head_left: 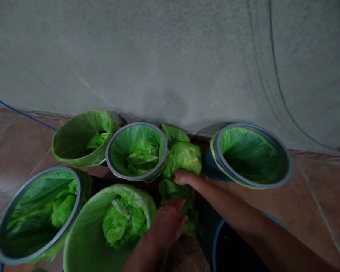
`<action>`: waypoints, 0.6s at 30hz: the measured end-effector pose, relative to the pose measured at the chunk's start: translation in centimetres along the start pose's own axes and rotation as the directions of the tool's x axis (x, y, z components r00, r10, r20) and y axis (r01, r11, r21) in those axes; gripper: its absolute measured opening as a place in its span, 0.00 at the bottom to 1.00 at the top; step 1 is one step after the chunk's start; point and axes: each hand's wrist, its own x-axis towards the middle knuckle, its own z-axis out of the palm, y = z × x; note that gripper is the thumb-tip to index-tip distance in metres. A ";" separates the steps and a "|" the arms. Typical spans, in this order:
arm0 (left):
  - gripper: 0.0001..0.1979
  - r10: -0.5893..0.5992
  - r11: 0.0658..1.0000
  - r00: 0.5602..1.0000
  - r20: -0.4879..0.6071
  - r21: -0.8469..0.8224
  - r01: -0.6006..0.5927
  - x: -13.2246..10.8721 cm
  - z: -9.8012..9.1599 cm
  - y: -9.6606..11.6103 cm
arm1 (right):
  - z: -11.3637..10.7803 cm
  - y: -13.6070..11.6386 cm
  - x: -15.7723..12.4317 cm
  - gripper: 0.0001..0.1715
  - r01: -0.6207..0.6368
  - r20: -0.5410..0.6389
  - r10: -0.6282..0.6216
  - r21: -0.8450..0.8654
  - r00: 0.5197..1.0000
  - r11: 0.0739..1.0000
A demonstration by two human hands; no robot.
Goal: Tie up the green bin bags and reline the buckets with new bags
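Note:
Between the bins lies a filled green plastic bag (187,155), crumpled and bulging, with something pale inside. My right hand (183,176) is closed on the near side of this bag, its fingertips partly hidden. Lower down, my left hand (170,217) hovers by more green plastic (171,190), thumb and fingers apart; whether it touches the plastic is unclear. Just left of that hand stands a green-lined bin (82,226) with a knotted green bag (124,223) in it. Behind it, a grey-rimmed bin (109,151) holds crumpled green plastic.
Further left are another grey-rimmed bin (1,234) and a green-lined bin (54,145). To the right stands a lined bin (286,162), and a dark blue-rimmed bin (215,241) sits below my right forearm. A grey wall (170,56) rises behind; cables (22,113) cross the tiled floor.

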 end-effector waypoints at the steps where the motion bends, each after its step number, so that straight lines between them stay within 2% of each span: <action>1: 0.25 -0.005 1.000 1.000 -0.019 0.018 0.006 0.1 -0.3 0.1 | -0.5 0.1 -1.5 0.19 0.007 -0.012 -0.007 0.004 1.000 1.000; 3: 0.23 -0.002 0.998 0.998 -0.061 0.064 0.006 0.4 -0.9 0.5 | -1.8 0.5 -5.3 0.23 0.056 -0.106 -0.053 0.019 0.993 0.998; 5: 0.22 0.031 0.992 0.995 -0.093 0.126 -0.019 1.4 -1.5 1.3 | -3.6 1.6 -10.0 0.23 0.113 -0.305 -0.102 0.017 0.947 0.993; 6: 0.22 0.070 0.986 0.993 -0.097 0.161 -0.053 2.3 -1.6 1.9 | -4.5 2.5 -12.4 0.22 0.117 -0.422 -0.103 0.008 0.901 0.993; 8: 0.23 0.189 0.959 0.978 -0.086 0.231 -0.165 4.8 -1.6 3.0 | -5.9 4.9 -16.6 0.22 0.064 -0.649 -0.070 -0.033 0.758 0.997; 10: 0.25 0.306 0.911 0.951 -0.039 0.304 -0.280 8.0 -1.3 3.9 | -6.2 7.8 -19.4 0.25 -0.073 -0.735 -0.019 -0.093 0.678 0.993; 11: 0.26 0.323 0.889 0.946 -0.002 0.343 -0.303 9.7 -1.1 4.0 | -6.0 9.2 -20.2 0.28 -0.155 -0.737 0.021 -0.114 0.676 0.981; 12: 0.27 0.294 0.877 0.956 0.022 0.391 -0.279 11.3 -1.0 3.9 | -5.5 10.6 -20.5 0.29 -0.232 -0.715 0.072 -0.129 0.696 0.964; 14: 0.28 0.116 0.856 0.993 0.027 0.504 -0.114 13.9 -1.0 2.9 | -4.1 12.9 -20.5 0.27 -0.335 -0.604 0.185 -0.144 0.775 0.931; 16: 0.27 -0.098 0.811 0.995 -0.026 0.577 0.095 15.4 -1.6 1.3 | -2.8 14.7 -20.1 0.20 -0.357 -0.455 0.256 -0.151 0.853 0.922; 18: 0.23 -0.189 0.778 0.980 -0.059 0.600 0.186 15.8 -2.4 -0.3 | -2.0 16.0 -20.1 0.19 -0.334 -0.369 0.257 -0.161 0.893 0.929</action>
